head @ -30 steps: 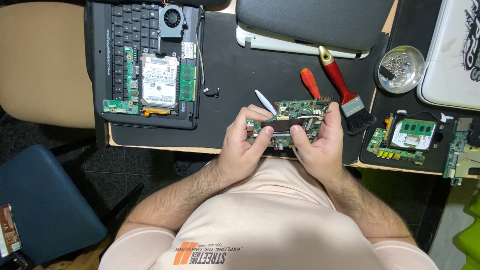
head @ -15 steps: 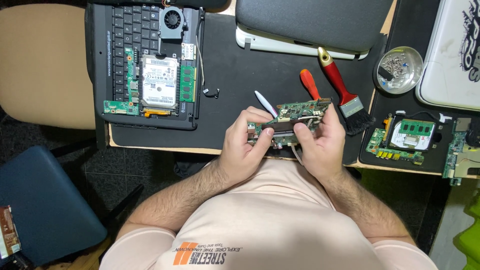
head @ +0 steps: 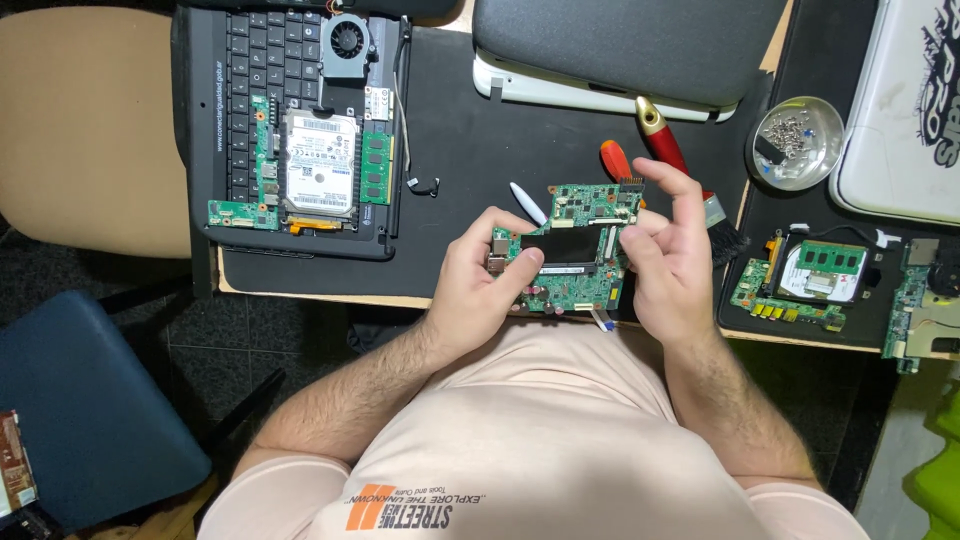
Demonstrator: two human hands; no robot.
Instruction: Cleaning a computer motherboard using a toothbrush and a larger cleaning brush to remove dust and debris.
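Head-view footage shows a green circuit board held up over the near edge of the worktop, just in front of the person's chest. It is gripped at its left end by the left hand, whose thumb is laid on the board's face beside a dark rectangular patch. The right hand is set against the board's right end; its lower fingers are curled on that edge, while the index finger and thumb are raised and spread apart above it.

Just behind the board, a white pointed tool and a red-handled screwdriver are seen lying on the black mat, and a red-handled brush is partly hidden by the right hand. Toward the far left corner, an opened laptop base is seen with its keyboard, fan and a silver hard drive exposed. At the far edge, a closed grey laptop is placed. Near the right edge, a round metal dish holding small screws is set, and closer to the near right corner, a 2nd hard drive with green boards is laid out.
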